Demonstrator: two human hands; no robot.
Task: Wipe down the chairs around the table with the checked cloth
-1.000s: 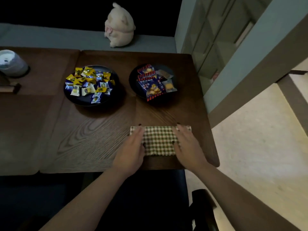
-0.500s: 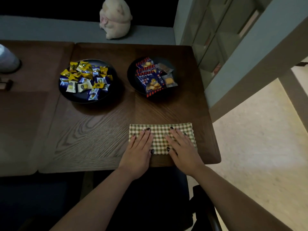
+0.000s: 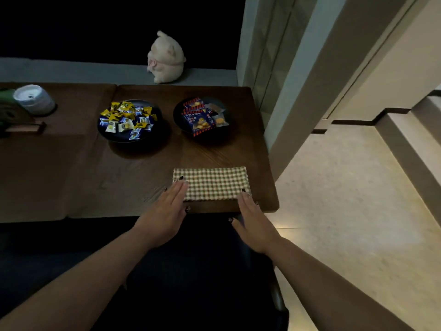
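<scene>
Checked cloth [image 3: 211, 183] flat on table [image 3: 143, 173], long axis left-right.

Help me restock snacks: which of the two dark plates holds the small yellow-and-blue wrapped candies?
The left plate, nearer the white canister; it is piled with small wrapped candies. The right plate holds larger orange-and-blue snack packets instead.

Dim and soft, light falling from the right, foreground in deep shadow, edges bent

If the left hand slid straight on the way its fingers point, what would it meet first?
The left hand points up-right over the checked cloth, already under its fingertips. Beyond that, probably the plate of snack packets, though depth is uncertain.
</scene>
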